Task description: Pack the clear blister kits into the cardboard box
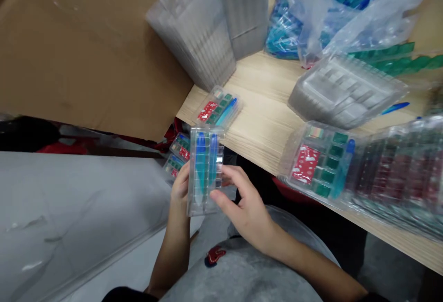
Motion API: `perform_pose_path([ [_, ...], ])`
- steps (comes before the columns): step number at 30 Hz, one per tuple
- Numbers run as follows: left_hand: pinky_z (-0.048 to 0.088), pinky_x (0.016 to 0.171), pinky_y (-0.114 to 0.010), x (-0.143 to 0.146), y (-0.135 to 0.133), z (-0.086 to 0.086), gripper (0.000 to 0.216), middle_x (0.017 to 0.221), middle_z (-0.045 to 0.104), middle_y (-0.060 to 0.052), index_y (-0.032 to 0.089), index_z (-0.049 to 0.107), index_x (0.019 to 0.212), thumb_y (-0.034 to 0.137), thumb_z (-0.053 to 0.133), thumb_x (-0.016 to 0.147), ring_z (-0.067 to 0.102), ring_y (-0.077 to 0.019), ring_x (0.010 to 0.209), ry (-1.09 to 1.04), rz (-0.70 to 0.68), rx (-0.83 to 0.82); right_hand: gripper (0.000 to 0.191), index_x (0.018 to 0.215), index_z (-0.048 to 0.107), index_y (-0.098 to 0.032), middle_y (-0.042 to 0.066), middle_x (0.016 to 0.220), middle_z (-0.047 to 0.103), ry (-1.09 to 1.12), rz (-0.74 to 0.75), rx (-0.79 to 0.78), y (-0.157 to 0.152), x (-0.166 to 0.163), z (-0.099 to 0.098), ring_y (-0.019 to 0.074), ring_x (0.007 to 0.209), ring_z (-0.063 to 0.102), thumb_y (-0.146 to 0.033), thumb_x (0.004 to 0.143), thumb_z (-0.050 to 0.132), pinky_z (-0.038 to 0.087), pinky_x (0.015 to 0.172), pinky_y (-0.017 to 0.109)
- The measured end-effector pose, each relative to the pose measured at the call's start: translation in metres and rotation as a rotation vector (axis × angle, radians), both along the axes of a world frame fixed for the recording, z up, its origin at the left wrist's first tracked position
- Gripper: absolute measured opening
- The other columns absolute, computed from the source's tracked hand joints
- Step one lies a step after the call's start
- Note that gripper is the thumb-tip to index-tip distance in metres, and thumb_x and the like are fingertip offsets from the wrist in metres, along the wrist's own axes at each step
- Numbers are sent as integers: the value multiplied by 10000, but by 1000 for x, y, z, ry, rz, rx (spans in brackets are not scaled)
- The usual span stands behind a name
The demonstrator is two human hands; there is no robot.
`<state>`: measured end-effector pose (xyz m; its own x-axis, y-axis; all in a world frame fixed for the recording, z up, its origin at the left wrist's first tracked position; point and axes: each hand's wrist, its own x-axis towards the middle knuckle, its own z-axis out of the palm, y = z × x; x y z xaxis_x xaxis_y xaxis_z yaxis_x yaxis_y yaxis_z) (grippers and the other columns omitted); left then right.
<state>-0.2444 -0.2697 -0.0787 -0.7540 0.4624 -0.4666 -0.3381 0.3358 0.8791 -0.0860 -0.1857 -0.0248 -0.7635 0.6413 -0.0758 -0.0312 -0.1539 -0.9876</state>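
Observation:
A clear plastic case (201, 180) with blue and teal stick-shaped pieces inside is held upright between my hands, in front of my body. My left hand (180, 183) grips its left side, with the fingers mostly hidden behind it. At the right side, the thumb and fingers of my right hand (247, 207) close on the edge. Just beyond it, a filled case (216, 110) with a red patterned card, green squares and a blue-teal stick lies at the table's edge. More filled cases (180, 147) sit lower down, partly hidden behind my left hand.
Stacked empty clear trays (204, 34) stand beside a large cardboard box (86, 48). Another tray stack (346, 90) lies right on the wooden table (263, 99). Filled cases (306, 163) line the right edge. Behind are plastic bags (287, 20) of blue-teal pieces and green strips (394, 57).

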Motion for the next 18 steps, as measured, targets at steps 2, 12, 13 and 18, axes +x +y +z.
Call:
perform_pose_path([
  [2, 549, 675, -330, -4, 2, 7, 412, 826, 687, -44, 189, 700, 874, 487, 763, 596, 645, -215, 754, -45, -6, 94, 484, 1260, 463, -202, 103, 1307, 520, -4, 21, -62, -3, -5, -6, 195, 1200, 525, -372, 834, 618, 451, 1034, 406],
  [12, 508, 811, -322, -101, 64, 55, 454, 900, 696, 7, 218, 670, 1100, 408, 768, 700, 609, -175, 814, 218, -359, 151, 880, 1471, 95, -17, 248, 1429, 379, -259, -46, 14, 25, -86, -5, 293, 1328, 412, -421, 855, 576, 411, 1065, 409],
  [13, 507, 808, -326, -113, 81, 56, 396, 883, 695, 4, 206, 655, 1134, 355, 713, 771, 604, -155, 777, 203, -434, 86, 888, 1468, 77, 18, 269, 1435, 358, -315, -87, 33, 34, -97, -7, 302, 1337, 397, -427, 869, 558, 404, 1069, 403],
  [18, 503, 634, -236, -143, 143, 40, 273, 843, 687, -33, 148, 646, 1113, 157, 556, 856, 601, -116, 657, 105, -567, -126, 872, 1431, 161, 124, 318, 1411, 351, -520, -233, 76, 69, -127, -27, 350, 1364, 329, -470, 897, 511, 290, 1126, 420],
])
